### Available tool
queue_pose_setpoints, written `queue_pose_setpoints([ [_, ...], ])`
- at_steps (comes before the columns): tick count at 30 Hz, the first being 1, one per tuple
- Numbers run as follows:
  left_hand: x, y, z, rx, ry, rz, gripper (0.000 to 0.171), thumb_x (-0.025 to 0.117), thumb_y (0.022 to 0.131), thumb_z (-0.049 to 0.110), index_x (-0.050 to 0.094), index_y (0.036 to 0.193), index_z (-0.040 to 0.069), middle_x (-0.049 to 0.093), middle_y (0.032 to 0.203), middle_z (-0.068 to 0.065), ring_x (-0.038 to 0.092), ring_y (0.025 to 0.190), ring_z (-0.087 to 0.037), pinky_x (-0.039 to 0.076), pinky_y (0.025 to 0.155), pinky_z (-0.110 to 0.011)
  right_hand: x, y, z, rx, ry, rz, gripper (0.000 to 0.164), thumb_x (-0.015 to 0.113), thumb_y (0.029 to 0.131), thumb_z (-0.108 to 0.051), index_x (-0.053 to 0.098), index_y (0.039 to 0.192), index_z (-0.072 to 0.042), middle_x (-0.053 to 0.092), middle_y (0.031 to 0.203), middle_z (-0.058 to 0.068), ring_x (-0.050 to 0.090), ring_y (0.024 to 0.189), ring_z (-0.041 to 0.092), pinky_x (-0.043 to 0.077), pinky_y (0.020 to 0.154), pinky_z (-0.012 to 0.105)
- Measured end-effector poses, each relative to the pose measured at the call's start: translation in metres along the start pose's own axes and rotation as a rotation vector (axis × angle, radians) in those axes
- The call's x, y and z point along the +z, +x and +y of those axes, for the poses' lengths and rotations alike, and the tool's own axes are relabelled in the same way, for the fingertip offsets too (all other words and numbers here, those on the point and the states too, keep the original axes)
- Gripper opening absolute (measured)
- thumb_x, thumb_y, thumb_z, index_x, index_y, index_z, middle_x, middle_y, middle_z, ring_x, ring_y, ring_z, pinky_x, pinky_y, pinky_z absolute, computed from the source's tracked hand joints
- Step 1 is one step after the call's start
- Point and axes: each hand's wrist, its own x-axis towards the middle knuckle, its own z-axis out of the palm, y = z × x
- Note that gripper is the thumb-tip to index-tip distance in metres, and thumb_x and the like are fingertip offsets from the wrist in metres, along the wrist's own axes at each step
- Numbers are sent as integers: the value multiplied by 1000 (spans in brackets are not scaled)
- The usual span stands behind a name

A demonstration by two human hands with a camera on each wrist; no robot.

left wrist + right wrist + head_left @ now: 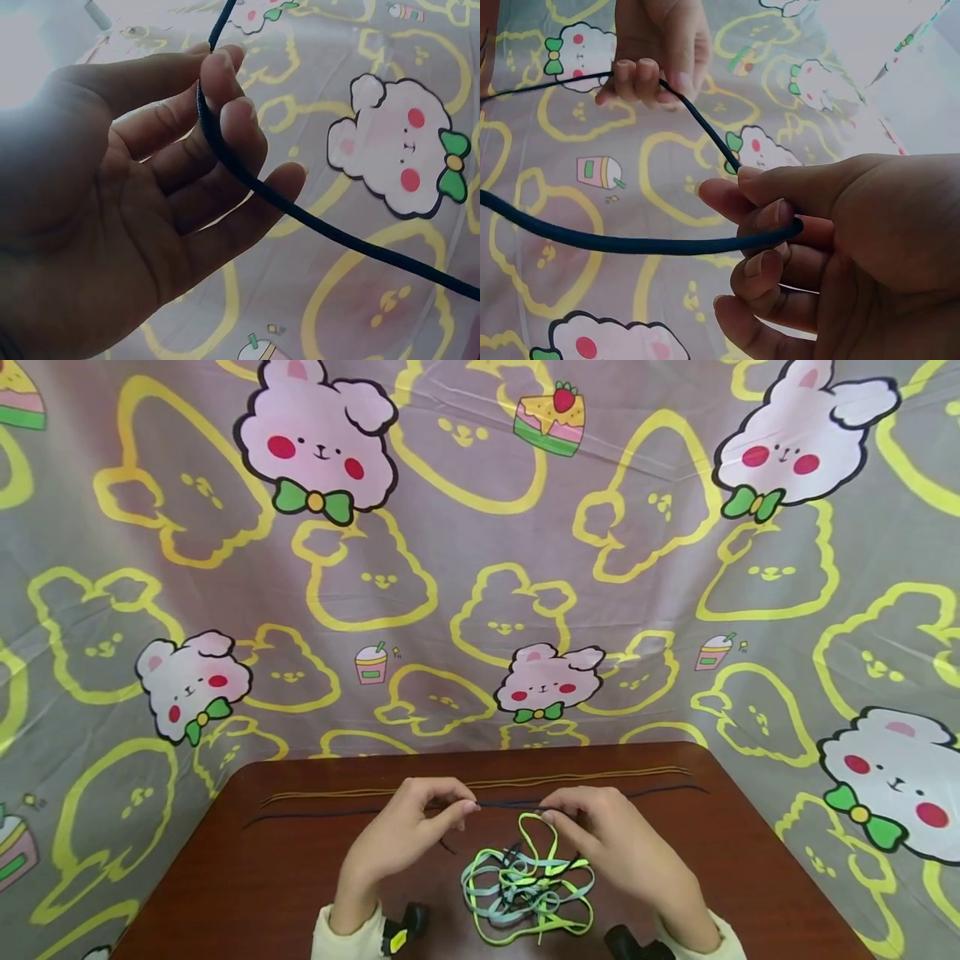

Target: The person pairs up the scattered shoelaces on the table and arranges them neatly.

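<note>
Over brown table (225,877), fingers (769,217) pinching slim, rounded cord (652,244)

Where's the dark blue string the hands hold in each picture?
Head: dark blue string, below the middle, between the left hand and right hand.
Left wrist: from the top edge, across the left hand, to the right edge.
Right wrist: between both hands, with lengths reaching the left edge.
Shared landmark: the left hand, in all three.

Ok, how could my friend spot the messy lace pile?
Find the brown table, then look between the left hand and right hand, nearer the wearer. The lace pile lies there, lime, pale blue and dark. It's a loopy tangle, while the golden cords lie nearly straight.
</note>
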Motion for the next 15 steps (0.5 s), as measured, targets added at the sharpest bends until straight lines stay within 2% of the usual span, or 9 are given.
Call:
queue_pose_setpoints([
  [6, -10, -6, -2, 20, 86, 115, 12, 64, 102, 18, 74, 107, 18, 72, 90, 7, 68, 84, -9, 54, 77, -30, -6, -2, 4, -18, -13, 26, 9, 66, 100, -25, 75, 103, -27, 59, 75, -15, 47, 63, 1, 45, 61, 23],
  [9, -13, -7, -4, 18, 96, 187, 14, 65, 100, 12, 75, 107, 18, 73, 92, 8, 69, 86, -10, 55, 80, -30, -8, -2, 7, -15, -19, 41, 8, 67, 100, -23, 74, 102, -28, 57, 76, -17, 46, 62, 1, 44, 60, 23],
  [15, -18, -10, -7, 33, 122, 356, 12, 69, 97, 11, 76, 106, 15, 74, 91, 8, 70, 84, -12, 55, 77, -29, -13, -4, 10, -8, -10, 88, 9, 69, 98, -22, 74, 100, -29, 62, 81, -18, 49, 64, 2, 45, 61, 23],
])
